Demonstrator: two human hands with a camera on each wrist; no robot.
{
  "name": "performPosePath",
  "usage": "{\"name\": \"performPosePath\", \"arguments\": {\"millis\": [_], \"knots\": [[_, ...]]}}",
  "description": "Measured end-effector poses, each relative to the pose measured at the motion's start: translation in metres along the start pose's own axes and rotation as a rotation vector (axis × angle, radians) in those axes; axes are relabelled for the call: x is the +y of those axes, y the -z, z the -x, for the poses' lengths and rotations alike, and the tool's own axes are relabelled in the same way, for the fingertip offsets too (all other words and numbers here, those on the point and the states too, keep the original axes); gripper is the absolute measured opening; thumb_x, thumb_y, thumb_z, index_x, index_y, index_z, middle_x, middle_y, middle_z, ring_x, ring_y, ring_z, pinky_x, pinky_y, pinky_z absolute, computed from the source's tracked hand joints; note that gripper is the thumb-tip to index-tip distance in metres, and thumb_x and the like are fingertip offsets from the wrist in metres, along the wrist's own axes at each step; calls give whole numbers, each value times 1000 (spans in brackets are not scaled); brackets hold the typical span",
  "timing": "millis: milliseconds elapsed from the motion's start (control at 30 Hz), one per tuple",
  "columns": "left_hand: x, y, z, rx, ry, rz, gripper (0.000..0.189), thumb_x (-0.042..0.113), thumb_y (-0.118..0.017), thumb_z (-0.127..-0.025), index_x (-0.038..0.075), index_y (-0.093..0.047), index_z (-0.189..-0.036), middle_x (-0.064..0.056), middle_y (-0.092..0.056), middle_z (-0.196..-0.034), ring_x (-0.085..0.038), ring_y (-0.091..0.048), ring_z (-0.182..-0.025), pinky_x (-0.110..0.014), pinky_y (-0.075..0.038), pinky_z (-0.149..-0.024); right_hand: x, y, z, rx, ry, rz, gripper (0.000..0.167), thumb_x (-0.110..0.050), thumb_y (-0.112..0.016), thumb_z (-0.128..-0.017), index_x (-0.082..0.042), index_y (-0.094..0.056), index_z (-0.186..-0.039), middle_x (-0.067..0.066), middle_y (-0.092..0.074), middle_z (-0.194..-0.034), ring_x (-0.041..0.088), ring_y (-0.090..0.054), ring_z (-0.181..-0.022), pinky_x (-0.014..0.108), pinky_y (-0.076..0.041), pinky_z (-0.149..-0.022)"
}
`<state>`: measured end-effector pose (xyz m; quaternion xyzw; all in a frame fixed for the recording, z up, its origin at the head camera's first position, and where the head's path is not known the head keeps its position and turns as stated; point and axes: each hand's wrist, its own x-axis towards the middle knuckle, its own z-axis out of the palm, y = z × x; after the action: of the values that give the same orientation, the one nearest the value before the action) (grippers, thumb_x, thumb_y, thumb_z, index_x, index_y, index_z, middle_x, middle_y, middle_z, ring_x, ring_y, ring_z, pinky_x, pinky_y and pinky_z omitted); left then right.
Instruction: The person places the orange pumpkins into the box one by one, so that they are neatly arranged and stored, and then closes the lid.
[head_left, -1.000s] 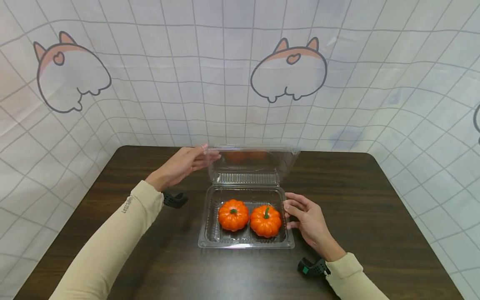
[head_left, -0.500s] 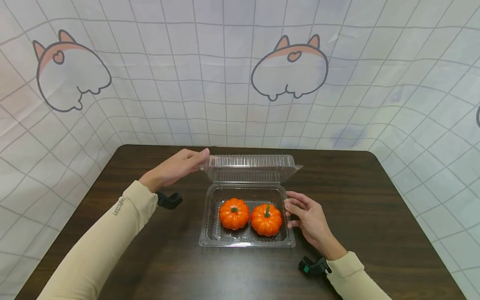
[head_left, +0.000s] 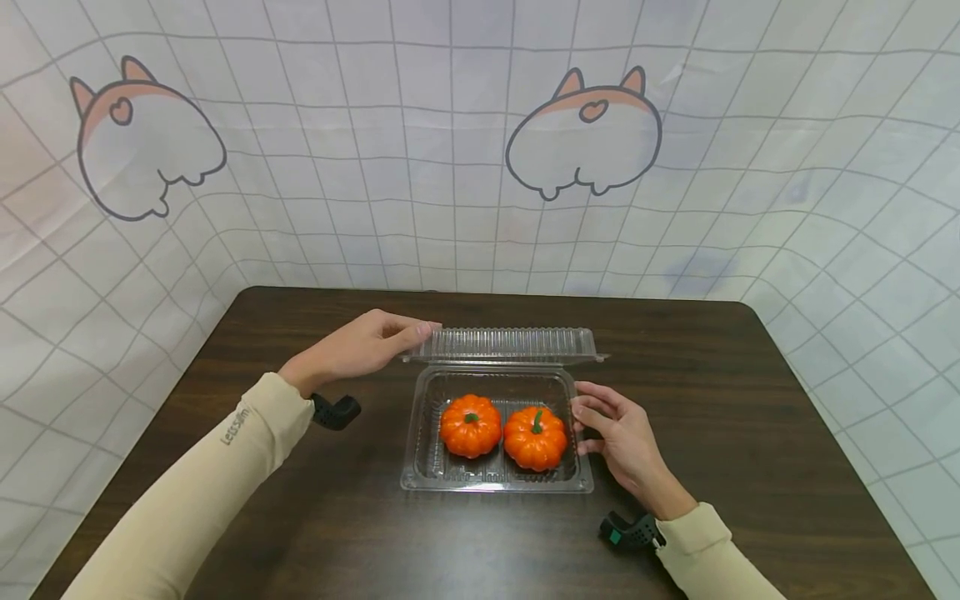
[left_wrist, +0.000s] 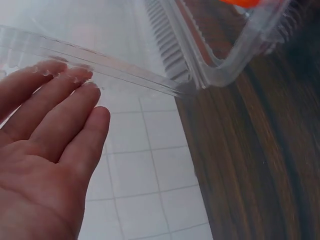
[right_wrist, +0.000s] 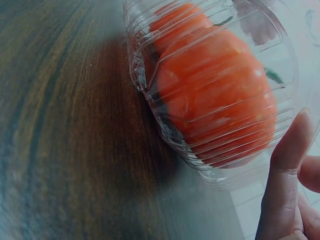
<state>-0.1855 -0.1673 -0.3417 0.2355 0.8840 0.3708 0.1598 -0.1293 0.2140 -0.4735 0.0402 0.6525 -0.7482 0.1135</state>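
A clear hinged plastic container (head_left: 416, 479) sits on the table with two small orange pumpkins in its base, a left one (head_left: 470, 426) and a right one (head_left: 536, 438), both green-stemmed. Its ribbed lid (head_left: 517, 343) leans forward over the hinge at the back. My left hand (head_left: 360, 346) is at the lid's left edge, thumb upon it; the left wrist view shows its fingers (left_wrist: 65, 122) straight, tips against the clear plastic. Beside the base's right wall, my right hand (head_left: 622, 437) touches the rim with loosely bent fingers. One right finger (right_wrist: 287, 155) lies along the container's side.
The dark wood-grain table (head_left: 480, 550) runs back to a white gridded cloth (head_left: 360, 183) with cartoon animal prints, which hangs behind it and at both sides. Each wrist wears a black strap; the left strap (head_left: 335, 412) hangs close over the table.
My left hand has brought the lid from standing up at the back to leaning forward, turning its ribbed top into view. The right hand and the pumpkins stay put.
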Motion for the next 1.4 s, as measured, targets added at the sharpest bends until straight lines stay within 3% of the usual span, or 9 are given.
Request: {"name": "performPosePath", "arguments": {"millis": [100, 233, 367, 600, 833, 1033, 1167, 1267, 1400], "knots": [[1, -4, 3, 9, -32, -41, 53, 53, -44, -109, 22, -57, -149, 3, -56, -155, -21, -69, -123, -51, -51, -112, 0, 0, 0, 4, -2, 1, 51, -13, -67, -101, -4, -49, -148, -7, -70, -105, 10, -63, -78, 26, -61, -59], [3, -9, 7, 34, -33, -93, 52, 56, -46, -107, 26, -57, -149, 7, -54, -156, -17, -71, -120, -49, -53, -110, 0, 0, 0, 7, -3, 5, 51, -14, -68, -101, -4, -49, -148, -9, -70, -104, 10, -63, -78, 27, -61, -59], [2, -13, 11, 39, -65, -155, 53, 55, -46, -107, 26, -53, -152, 5, -51, -158, -19, -67, -129, -50, -48, -116, 0, -1, 0, 9, -7, 4, 51, -13, -67, -101, -4, -49, -148, -10, -70, -103, 10, -63, -77, 27, -61, -58], [-1, -18, 17, 32, -134, -192, 57, 50, -45, -109, 21, -45, -157, 1, -46, -163, -23, -48, -150, -52, -37, -125, 0, -1, -1, 11, -12, 2, 51, -15, -68, -101, -3, -49, -147, -10, -70, -103, 9, -63, -77, 27, -61, -58], [-5, -24, 24, 22, -172, -241, 60, 49, -48, -108, 22, -39, -160, 1, -42, -165, -23, -44, -153, -52, -36, -126, 1, -2, -2, 21, -20, -4, 48, -18, -71, -99, -1, -54, -140, -10, -71, -109, 9, -63, -77, 27, -61, -57], [-9, -31, 29, 36, -215, -288, 62, 48, -50, -107, 19, -37, -161, -1, -40, -166, -23, -46, -151, -51, -38, -125, 2, -2, -1, 13, -11, 1, 47, -16, -67, -101, -3, -52, -144, -8, -70, -100, 9, -63, -76, 26, -61, -58], [-12, -36, 32, 48, -240, -316, 64, 46, -52, -107, 18, -36, -162, -2, -39, -167, -24, -47, -151, -50, -39, -124, 2, -2, 0, 30, -14, -25, 42, -26, -67, -102, -7, -59, -139, -9, -72, -104, 9, -64, -77, 28, -61, -58], [-14, -41, 34, 57, -259, -336, 67, 46, -54, -106, 16, -34, -162, -3, -38, -167, -24, -45, -152, -50, -39, -124, 2, -1, 1, 40, -27, -37, 41, -34, -59, -106, -8, -59, -139, -10, -72, -108, 9, -64, -77, 28, -61, -59], [-18, -46, 36, 77, -284, -365, 69, 45, -56, -105, 14, -34, -162, -6, -37, -168, -27, -42, -154, -52, -38, -124, 1, -1, 3, 45, -51, -59, 52, -42, -49, -110, -5, -50, -147, -14, -71, -111, 8, -66, -80, 28, -61, -60]]}}
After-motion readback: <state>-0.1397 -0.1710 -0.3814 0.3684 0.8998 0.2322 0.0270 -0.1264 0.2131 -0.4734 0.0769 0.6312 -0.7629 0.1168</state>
